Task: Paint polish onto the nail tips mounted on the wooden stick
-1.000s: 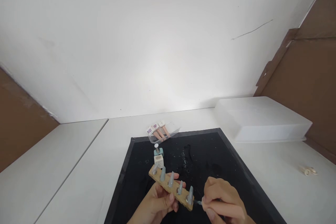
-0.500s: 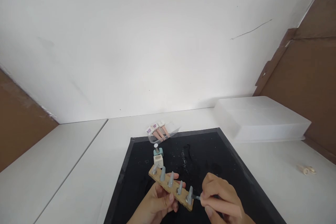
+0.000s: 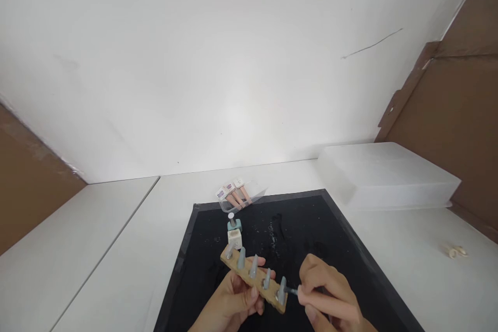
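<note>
My left hand (image 3: pixel 237 298) grips a wooden nail-tip stand (image 3: pixel 257 286) from below, thumb on its near side. Several grey false nails (image 3: pixel 253 266) stand upright along the strip, which slopes down to the right. Between the fingers of my right hand (image 3: pixel 324 285) is a nail polish brush with a thick pink handle (image 3: pixel 329 305). The dark tip of the brush reaches left to the side of the rightmost false nail (image 3: pixel 281 290) and seems to touch it. Just beyond the stand's left end sits an open white polish bottle (image 3: pixel 234 238).
A teal bottle (image 3: pixel 234 225) with a metal-looking stem stands behind the white one. Pink-capped polish bottles (image 3: pixel 236 194) lie in a clear tray at the black mat's (image 3: pixel 299 218) far edge. On the right are a translucent white box (image 3: pixel 392 174) and small beige rings (image 3: pixel 454 252).
The brush has shifted very slightly at the side of the rightmost false nail. My left hand and the stand are almost still.
</note>
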Demonstrator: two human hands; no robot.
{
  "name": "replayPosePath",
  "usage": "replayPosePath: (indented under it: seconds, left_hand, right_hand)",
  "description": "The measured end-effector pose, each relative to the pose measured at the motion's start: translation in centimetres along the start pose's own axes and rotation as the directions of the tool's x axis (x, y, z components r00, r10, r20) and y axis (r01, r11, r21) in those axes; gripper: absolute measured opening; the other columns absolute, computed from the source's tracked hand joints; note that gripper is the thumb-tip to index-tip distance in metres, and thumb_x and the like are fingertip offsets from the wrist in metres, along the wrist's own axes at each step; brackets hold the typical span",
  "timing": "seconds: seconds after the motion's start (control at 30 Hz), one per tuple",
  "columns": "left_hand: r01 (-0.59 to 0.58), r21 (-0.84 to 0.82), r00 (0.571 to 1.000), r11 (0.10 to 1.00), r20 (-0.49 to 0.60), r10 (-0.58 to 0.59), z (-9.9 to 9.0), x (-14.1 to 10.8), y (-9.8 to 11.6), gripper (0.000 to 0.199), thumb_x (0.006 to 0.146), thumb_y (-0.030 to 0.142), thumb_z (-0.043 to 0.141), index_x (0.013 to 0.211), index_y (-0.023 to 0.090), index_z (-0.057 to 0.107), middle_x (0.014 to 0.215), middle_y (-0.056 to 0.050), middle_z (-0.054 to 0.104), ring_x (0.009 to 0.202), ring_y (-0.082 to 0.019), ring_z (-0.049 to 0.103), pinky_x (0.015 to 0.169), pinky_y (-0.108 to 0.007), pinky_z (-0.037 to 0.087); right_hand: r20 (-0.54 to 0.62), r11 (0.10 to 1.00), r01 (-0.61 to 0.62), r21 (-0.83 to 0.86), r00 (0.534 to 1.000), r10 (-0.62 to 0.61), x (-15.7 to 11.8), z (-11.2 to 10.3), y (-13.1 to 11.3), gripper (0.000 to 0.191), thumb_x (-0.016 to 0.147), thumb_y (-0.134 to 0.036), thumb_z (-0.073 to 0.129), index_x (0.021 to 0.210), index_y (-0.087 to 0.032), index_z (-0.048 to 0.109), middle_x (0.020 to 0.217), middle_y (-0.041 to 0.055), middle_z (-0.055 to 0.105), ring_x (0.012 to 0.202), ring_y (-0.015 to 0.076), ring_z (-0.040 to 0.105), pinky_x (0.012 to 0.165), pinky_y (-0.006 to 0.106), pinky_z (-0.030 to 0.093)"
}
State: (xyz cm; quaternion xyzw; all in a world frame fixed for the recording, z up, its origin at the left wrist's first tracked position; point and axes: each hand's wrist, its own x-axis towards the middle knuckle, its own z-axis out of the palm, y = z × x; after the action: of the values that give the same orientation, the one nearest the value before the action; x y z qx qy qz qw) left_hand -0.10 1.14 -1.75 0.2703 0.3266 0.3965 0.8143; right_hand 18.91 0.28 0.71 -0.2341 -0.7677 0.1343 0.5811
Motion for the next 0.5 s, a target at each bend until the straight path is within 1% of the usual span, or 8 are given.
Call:
replayPosePath:
  seconds: [0.07, 0.13, 0.2, 0.27, 0.4, 0.5]
  left_hand:
    - [-0.002, 0.006, 1.000, 1.000, 0.000, 0.002, 0.00, 0.03, 0.09, 0.036, 0.056, 0.025, 0.080, 0.091, 0.028, 0.070, 0.088, 0.000, 0.073, 0.054, -0.006, 0.057, 0.058, -0.023, 0.040]
    - [-0.002, 0.009, 1.000, 1.000, -0.008, 0.002, 0.14, 0.00, 0.18, 0.035, 0.058, 0.024, 0.080, 0.091, 0.028, 0.070, 0.088, 0.000, 0.072, 0.056, -0.006, 0.057, 0.059, -0.023, 0.040]
    - [0.000, 0.007, 1.000, 1.000, -0.017, 0.000, 0.30, -0.08, 0.17, 0.035, 0.058, 0.023, 0.079, 0.092, 0.027, 0.070, 0.088, -0.001, 0.072, 0.057, -0.007, 0.057, 0.059, -0.024, 0.039]
    - [-0.003, 0.003, 1.000, 1.000, -0.024, 0.003, 0.34, -0.17, 0.02, 0.035, 0.058, 0.022, 0.079, 0.092, 0.027, 0.070, 0.088, -0.001, 0.071, 0.057, -0.007, 0.057, 0.060, -0.024, 0.039]
    - [-0.004, -0.005, 1.000, 1.000, -0.024, 0.004, 0.07, -0.24, -0.38, 0.035, 0.060, 0.023, 0.078, 0.094, 0.025, 0.070, 0.087, -0.002, 0.071, 0.057, -0.007, 0.057, 0.060, -0.023, 0.040]
    - [-0.004, -0.006, 1.000, 1.000, -0.012, 0.003, -0.07, -0.13, -0.36, 0.036, 0.059, 0.023, 0.079, 0.094, 0.026, 0.070, 0.088, -0.002, 0.071, 0.054, -0.006, 0.056, 0.059, -0.024, 0.040]
  right_hand:
    - [-0.025, 1.000, 0.009, 0.028, 1.000, -0.009, 0.01, 0.02, -0.07, 0.019, 0.091, -0.017, 0.036, 0.080, -0.020, 0.052, 0.064, 0.0016, 0.044, 0.054, 0.0158, 0.043, 0.045, 0.028, 0.033]
    - [-0.009, 0.999, 0.020, 0.033, 1.000, -0.020, 0.08, 0.01, -0.12, 0.020, 0.092, -0.017, 0.036, 0.078, -0.020, 0.051, 0.062, 0.0007, 0.043, 0.053, 0.0152, 0.044, 0.045, 0.028, 0.032]
    - [0.106, 0.999, 0.035, 0.027, 0.994, -0.037, 0.18, -0.07, -0.14, 0.018, 0.091, -0.017, 0.039, 0.076, -0.020, 0.049, 0.060, -0.0001, 0.043, 0.052, 0.0148, 0.045, 0.044, 0.027, 0.032]
    - [0.093, 1.000, 0.022, -0.005, 0.995, -0.022, 0.27, -0.20, -0.12, 0.018, 0.090, -0.014, 0.038, 0.077, -0.020, 0.049, 0.062, 0.0008, 0.044, 0.053, 0.0154, 0.045, 0.045, 0.028, 0.033]
    - [0.085, 0.996, -0.087, -0.026, 0.992, 0.089, 0.33, -0.51, -0.15, 0.019, 0.088, -0.009, 0.036, 0.076, -0.021, 0.047, 0.065, 0.0019, 0.043, 0.055, 0.0160, 0.043, 0.045, 0.028, 0.033]
    - [0.031, 0.997, -0.075, 0.009, 0.997, 0.075, 0.25, -0.48, -0.21, 0.020, 0.090, -0.012, 0.037, 0.076, -0.021, 0.047, 0.066, 0.0021, 0.043, 0.057, 0.0163, 0.043, 0.046, 0.028, 0.034]
